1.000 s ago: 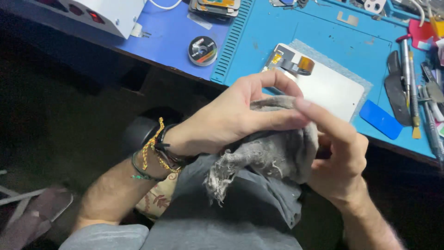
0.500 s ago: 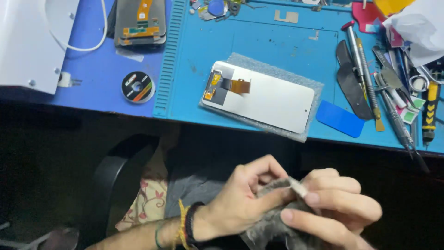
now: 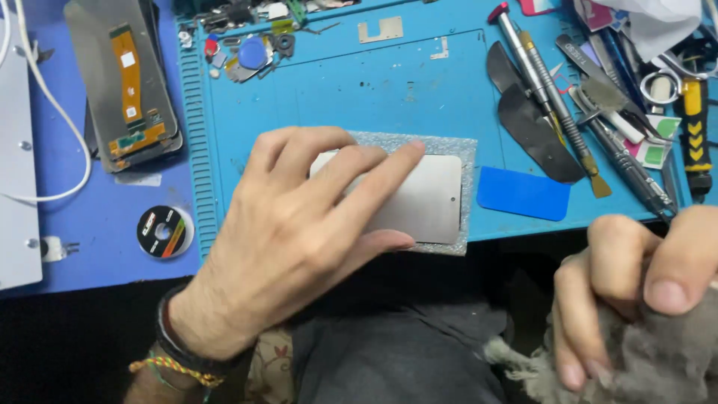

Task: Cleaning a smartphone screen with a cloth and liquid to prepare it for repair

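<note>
My left hand lies flat on a silver phone screen panel at the near edge of the blue work mat, fingers spread and pressing it down. The panel rests on a grey glittery pad. My right hand is at the lower right, off the bench, with its fingers closed on a frayed grey cloth above my lap.
A blue plastic card lies right of the panel. Screwdrivers, tweezers and black pry blades crowd the right side. Another phone screen with an orange flex cable, a tape roll and a white device sit at left.
My left hand has let go of the cloth and moved up onto the screen panel on the mat. The right hand keeps the cloth and has shifted to the right.
</note>
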